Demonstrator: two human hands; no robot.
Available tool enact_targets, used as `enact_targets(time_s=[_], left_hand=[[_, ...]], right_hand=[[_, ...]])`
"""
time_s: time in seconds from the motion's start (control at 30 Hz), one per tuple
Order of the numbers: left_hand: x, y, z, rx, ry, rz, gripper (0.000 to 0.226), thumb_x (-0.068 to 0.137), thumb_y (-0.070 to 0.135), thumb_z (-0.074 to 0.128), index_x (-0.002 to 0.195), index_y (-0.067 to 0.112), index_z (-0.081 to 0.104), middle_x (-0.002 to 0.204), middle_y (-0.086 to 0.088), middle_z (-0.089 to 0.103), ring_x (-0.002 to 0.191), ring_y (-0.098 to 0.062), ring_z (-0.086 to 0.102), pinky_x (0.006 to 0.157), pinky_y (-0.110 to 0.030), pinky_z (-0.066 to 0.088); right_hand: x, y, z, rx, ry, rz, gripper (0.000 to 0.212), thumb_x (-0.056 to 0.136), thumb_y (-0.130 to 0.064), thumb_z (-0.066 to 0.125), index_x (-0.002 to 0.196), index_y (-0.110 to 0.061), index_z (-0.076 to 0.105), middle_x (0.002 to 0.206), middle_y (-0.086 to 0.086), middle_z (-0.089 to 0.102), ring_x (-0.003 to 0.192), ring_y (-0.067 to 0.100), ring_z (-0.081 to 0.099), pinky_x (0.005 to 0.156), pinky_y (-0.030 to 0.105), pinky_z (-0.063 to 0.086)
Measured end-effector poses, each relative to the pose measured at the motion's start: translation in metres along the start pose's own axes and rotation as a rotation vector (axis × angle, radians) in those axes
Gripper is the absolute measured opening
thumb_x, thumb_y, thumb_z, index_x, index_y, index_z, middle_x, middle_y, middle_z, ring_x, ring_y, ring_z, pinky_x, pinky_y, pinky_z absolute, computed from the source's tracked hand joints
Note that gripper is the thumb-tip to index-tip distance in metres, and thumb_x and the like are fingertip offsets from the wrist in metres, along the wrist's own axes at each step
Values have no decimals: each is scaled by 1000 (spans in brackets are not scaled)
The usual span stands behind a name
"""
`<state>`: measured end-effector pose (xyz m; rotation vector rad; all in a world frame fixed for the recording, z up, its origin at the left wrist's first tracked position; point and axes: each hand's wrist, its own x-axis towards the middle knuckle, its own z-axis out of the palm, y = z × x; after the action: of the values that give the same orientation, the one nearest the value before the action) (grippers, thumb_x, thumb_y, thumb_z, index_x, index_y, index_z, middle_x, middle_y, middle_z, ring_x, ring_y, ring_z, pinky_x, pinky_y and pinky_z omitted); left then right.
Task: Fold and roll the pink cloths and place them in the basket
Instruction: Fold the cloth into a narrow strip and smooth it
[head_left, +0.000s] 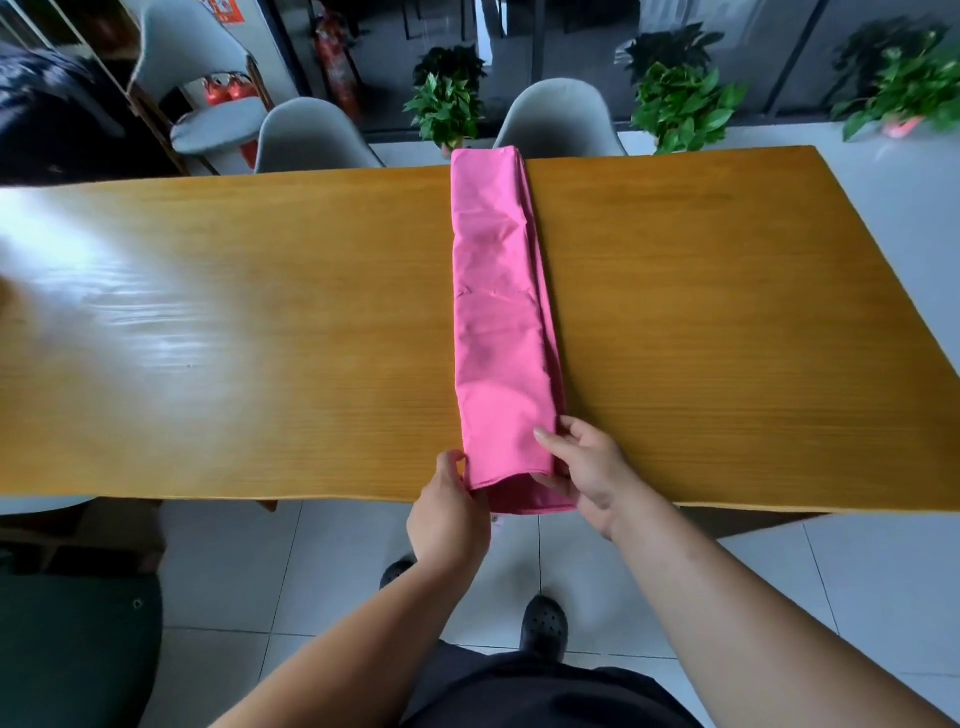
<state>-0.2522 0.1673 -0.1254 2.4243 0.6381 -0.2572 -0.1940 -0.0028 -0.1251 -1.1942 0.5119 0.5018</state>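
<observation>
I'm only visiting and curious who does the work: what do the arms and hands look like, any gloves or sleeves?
These are a person's arms, not a machine's. The left forearm and right forearm are bare, with no sleeves in view. The left hand and right hand wear no gloves; no ring, watch or bracelet shows. Below them are a dark garment and black perforated shoes.

No legible text; orange sign (224, 10) at far wall, characters too blurred.

Single head-worn wide-angle view.
Looks forward and down across the desk (260, 312) from just behind its near edge, reaching chairs (558, 117) beyond.
</observation>
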Motion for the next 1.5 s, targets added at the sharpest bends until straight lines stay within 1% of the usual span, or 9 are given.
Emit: enact_targets(time_s=[0.23, 0.33, 0.53, 0.67, 0.83, 0.93, 1.13, 1.37, 1.5], left_hand=[[-6, -2, -3, 64, -19, 104, 47, 89, 17, 57, 130, 35, 45, 104, 5, 71, 86, -30, 66, 65, -36, 43], [0, -10, -3, -113, -35, -7, 53, 83, 14, 56, 129, 39, 51, 89, 7, 72, 77, -27, 67, 59, -36, 48], [1, -14, 4, -152, 15, -4, 28, 99, 29, 56, 125, 35, 51, 87, 15, 68, 81, -21, 67, 67, -40, 55], [1, -22, 6, -220, 6, 27, 26, 99, 17, 55, 117, 35, 52, 72, 16, 71, 67, -4, 64, 55, -32, 47], [-2, -31, 9, -276, -75, 58, 39, 95, 26, 69, 127, 28, 47, 88, 13, 68, 70, -3, 65, 61, -35, 54], [-5, -33, 5, -326, -120, 89, 53, 90, 27, 68, 135, 34, 40, 95, 11, 67, 79, -8, 67, 67, -35, 55], [15, -34, 0, -349, -60, -9, 29, 100, 40, 67, 121, 28, 52, 91, 7, 73, 84, -13, 71, 69, -31, 49], [24, -44, -1, -331, -60, -46, 29, 91, 32, 80, 109, 29, 58, 86, 5, 76, 76, -10, 72, 67, -32, 55], [22, -50, -3, -59, -52, 55, 25, 93, 39, 77, 100, 32, 53, 84, 12, 71, 73, -11, 68, 62, -33, 52]], right_hand=[[0, -4, 15, -5, 117, -144, 29, 99, -10, 71, 126, -13, 63, 117, 4, 74, 103, 15, 70, 62, 27, 60], [8, 8, 0, -284, 285, -189, 24, 95, -16, 75, 119, -20, 69, 105, -5, 77, 96, 14, 74, 73, 38, 65], [4, 38, -20, -487, 316, -9, 21, 91, -14, 79, 107, -18, 66, 89, 2, 75, 75, 23, 75, 74, 49, 66], [-2, 38, -27, -544, 330, -32, 19, 89, -15, 83, 101, -15, 69, 89, 3, 77, 70, 19, 77, 65, 36, 66], [-2, 44, -30, -789, 402, -6, 21, 81, -36, 87, 80, -25, 68, 67, -6, 75, 61, 18, 75, 66, 43, 65], [-6, 41, -30, -1024, 464, -7, 30, 80, -52, 81, 76, -26, 65, 67, -9, 71, 67, 18, 71, 58, 31, 56], [-23, 35, -18, -1254, 509, -34, 32, 94, -52, 69, 80, -25, 60, 77, -11, 64, 78, 20, 61, 57, 28, 38], [-21, 40, -33, -981, 396, 6, 24, 88, -42, 78, 77, -24, 66, 63, -12, 73, 60, 9, 73, 63, 35, 62], [-24, 41, -37, -1029, 311, -23, 22, 87, -39, 80, 78, -24, 67, 63, -15, 72, 58, 4, 72, 65, 35, 62]])
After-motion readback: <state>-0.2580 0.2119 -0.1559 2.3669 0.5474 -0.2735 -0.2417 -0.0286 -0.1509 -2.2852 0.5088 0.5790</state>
